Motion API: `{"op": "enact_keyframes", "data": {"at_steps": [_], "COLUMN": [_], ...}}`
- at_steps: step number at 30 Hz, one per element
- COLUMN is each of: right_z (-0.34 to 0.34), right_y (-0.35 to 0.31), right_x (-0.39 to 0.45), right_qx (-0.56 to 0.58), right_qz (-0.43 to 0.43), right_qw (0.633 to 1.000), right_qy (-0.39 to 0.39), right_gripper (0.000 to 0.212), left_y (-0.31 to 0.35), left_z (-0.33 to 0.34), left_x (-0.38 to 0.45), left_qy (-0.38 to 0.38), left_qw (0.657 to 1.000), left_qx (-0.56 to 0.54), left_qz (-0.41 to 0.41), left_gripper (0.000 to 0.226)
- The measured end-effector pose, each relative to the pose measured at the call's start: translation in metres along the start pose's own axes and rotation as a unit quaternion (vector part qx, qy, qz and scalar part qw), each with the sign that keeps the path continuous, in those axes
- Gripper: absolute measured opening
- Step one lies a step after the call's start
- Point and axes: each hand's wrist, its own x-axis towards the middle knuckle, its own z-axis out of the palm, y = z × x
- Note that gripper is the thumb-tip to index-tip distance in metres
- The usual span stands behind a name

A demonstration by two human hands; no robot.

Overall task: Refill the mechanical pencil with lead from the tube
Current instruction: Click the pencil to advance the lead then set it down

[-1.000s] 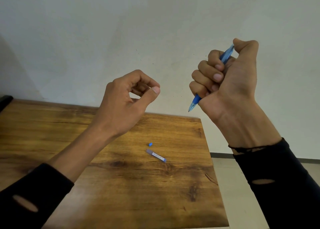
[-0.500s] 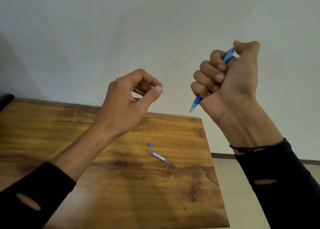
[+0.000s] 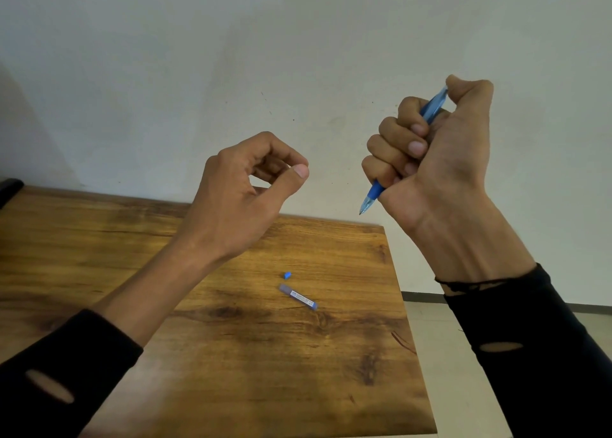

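My right hand (image 3: 440, 159) is raised in front of the wall, fisted around a blue mechanical pencil (image 3: 432, 108). The thumb covers the pencil's top end and the tip (image 3: 364, 206) points down and left. My left hand (image 3: 238, 199) hovers above the table to the left of the pencil, thumb and forefinger pinched together; nothing is visible between them. The lead tube (image 3: 298, 296) lies on the wooden table (image 3: 231, 355) below both hands. A small blue cap (image 3: 287, 275) lies just beyond the tube.
The table's right edge (image 3: 410, 321) drops to a pale floor (image 3: 440, 355). A plain white wall rises behind the table. A dark object (image 3: 10, 186) sits at the far left corner.
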Motion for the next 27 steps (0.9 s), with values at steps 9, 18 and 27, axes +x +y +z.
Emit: {"op": "enact_keyframes", "data": {"at_steps": [9,18,27], "right_z": [0.0007,0.0005,-0.0013], "right_y": [0.0013,0.0008,0.0000], "right_x": [-0.0006,-0.0005,0.0019], "right_qx": [0.001,0.004,0.007], "right_qz": [0.001,0.003,0.004], "right_qw": [1.000,1.000,1.000], "right_qy": [0.003,0.005,0.015], "right_gripper": [0.055,0.056,0.056], "left_y": [-0.0006,-0.0040,-0.0040], "left_z": [0.0004,-0.0003,0.0015], "left_x": [-0.0003,-0.0010,-0.0006], "left_qy": [-0.001,-0.004,-0.012], "left_qw": [1.000,1.000,1.000], "left_qx": [-0.003,-0.007,-0.012], "left_qz": [0.000,0.006,0.006], "left_gripper": [0.013,0.004,0.002]}}
